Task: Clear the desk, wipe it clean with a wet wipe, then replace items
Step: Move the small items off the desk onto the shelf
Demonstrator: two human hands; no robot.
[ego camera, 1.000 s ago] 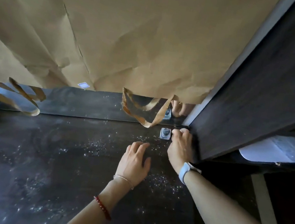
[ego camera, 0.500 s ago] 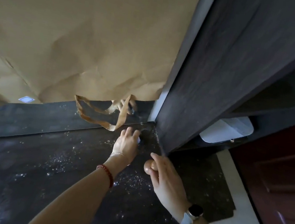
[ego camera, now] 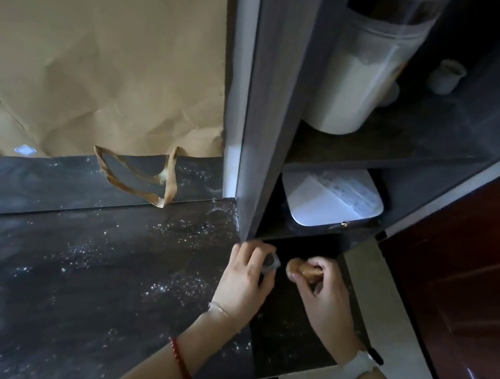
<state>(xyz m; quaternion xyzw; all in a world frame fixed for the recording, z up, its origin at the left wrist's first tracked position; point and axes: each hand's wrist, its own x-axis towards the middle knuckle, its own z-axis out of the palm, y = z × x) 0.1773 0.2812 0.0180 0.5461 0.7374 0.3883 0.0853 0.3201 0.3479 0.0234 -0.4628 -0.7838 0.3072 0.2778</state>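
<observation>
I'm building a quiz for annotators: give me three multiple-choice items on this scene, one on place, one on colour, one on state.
1. Where is the white lidded box?
A. lower shelf compartment
B. on the desk
C. on the floor

2. What colour is the bead bracelet on the left forearm?
A. blue
B. red
C. green

3. What state is the desk surface in?
A. wiped spotless
B. covered by cloth
C. speckled with white bits

Answers:
1 A: the white lidded box sits under the shelf board.
2 B: the bead bracelet is red.
3 C: white specks dot the desk.
</observation>
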